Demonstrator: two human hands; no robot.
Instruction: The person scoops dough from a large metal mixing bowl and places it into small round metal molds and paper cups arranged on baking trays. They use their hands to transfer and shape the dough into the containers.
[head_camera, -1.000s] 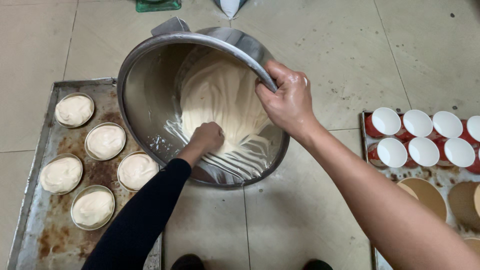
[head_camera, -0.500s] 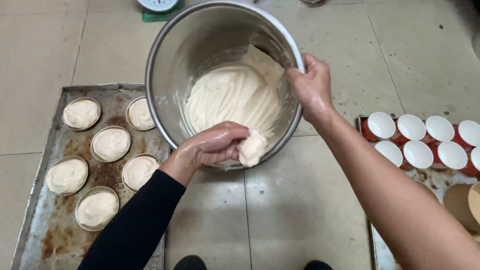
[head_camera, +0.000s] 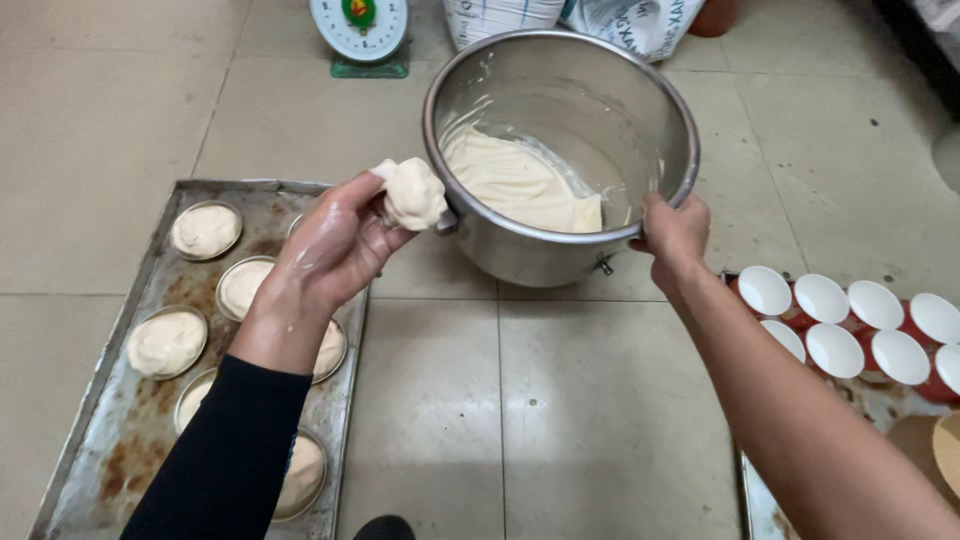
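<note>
Left hand (head_camera: 335, 245) cupped round batter lump (head_camera: 413, 193), held above rusty tray (head_camera: 110, 450) edge; right hand (head_camera: 675, 232) clamped on steel bowl (head_camera: 560, 150) rim; keep palm level, centre over unfilled mould, release slowly; bowl steady.

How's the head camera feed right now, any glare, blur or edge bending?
Head view: sharp overall, soft even light; mild glare on the round steel mixing bowl inside wall; left hand with its pale batter lump is crisp; right hand clear; floor tile lines bow slightly toward the edges.
</note>
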